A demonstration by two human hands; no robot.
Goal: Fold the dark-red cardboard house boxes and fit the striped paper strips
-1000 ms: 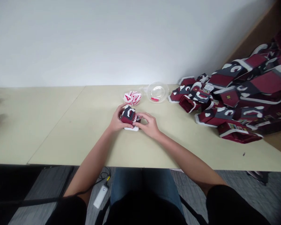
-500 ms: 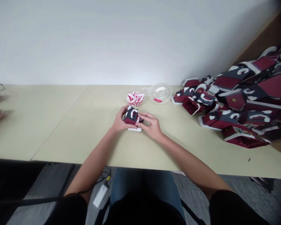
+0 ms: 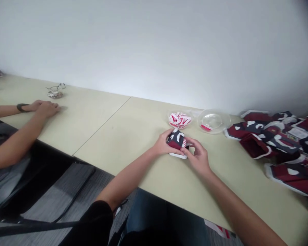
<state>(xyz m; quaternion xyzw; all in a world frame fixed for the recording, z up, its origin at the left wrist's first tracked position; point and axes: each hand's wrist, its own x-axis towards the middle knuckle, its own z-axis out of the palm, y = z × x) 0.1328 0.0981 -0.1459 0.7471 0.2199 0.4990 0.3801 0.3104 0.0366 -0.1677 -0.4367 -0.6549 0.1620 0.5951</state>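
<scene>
Head view: left fingers [image 3: 175, 150] clasp the house [image 3: 175, 138], right fingers [image 3: 190, 155] pinch a half-hidden striped piece [image 3: 184, 142].

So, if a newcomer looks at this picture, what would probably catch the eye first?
Probably the heap of dark red model houses, trimmed in white, at the right. Next may come the small house near the middle, held by the left hand, with the right hand at its striped piece. Just beyond both hands, red-and-white pieces brighten the pale table.

Pale table [image 3: 123, 136] bears 2 clear bowls [image 3: 217, 120], model houses [image 3: 284, 144] (piled)
</scene>
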